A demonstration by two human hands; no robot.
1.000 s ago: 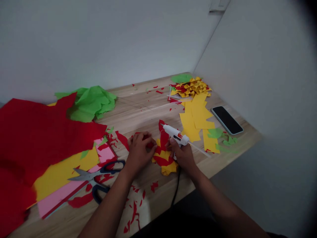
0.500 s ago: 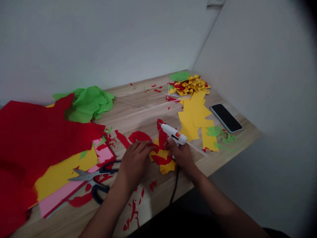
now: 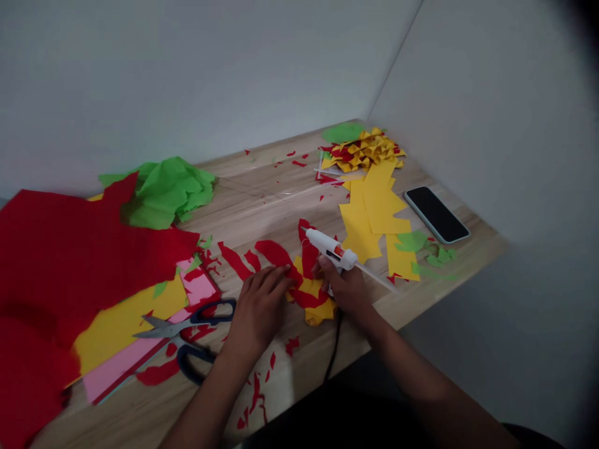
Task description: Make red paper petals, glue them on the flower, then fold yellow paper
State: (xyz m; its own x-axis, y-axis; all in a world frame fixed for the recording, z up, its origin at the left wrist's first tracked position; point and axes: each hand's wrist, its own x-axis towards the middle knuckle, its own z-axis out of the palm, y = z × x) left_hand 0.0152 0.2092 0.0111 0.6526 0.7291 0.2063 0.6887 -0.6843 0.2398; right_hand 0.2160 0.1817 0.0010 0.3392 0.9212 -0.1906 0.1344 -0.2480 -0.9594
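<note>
Paper in yellow and red (image 3: 312, 287) lies near the front edge of the bench (image 3: 281, 218), its red strips set against the yellow. The left hand (image 3: 262, 299) is over its left side, fingers bent and the tips at the end of a curved red strip (image 3: 276, 252); whether they pinch that strip or only press it I cannot tell. The right hand (image 3: 349, 290) is wrapped round the handle of a white glue gun (image 3: 325, 243), whose nozzle points toward the far edge above a longer red strip (image 3: 307, 259); a clear glue stick (image 3: 377, 277) juts from its rear and a dark cord (image 3: 336, 349) drops over the front edge. The step in hand looks like positioning red strips by the yellow, with glue at the ready; the next move seems to call for a steady left hand and fingertips clear of the nozzle. To the left lie open scissors (image 3: 174, 330), a pink sheet (image 3: 121, 362), a yellow sheet (image 3: 124, 321) and a big red sheet (image 3: 93, 268), with crumpled green paper (image 3: 173, 190) toward the far edge. Notched yellow sheets (image 3: 374, 212) lie on the right, a phone (image 3: 437, 215) rests along the right edge, and a heap of folded paper (image 3: 367, 149) fills the far right corner. Plain pale walls (image 3: 187, 75) meet behind that corner, in dim light.
</note>
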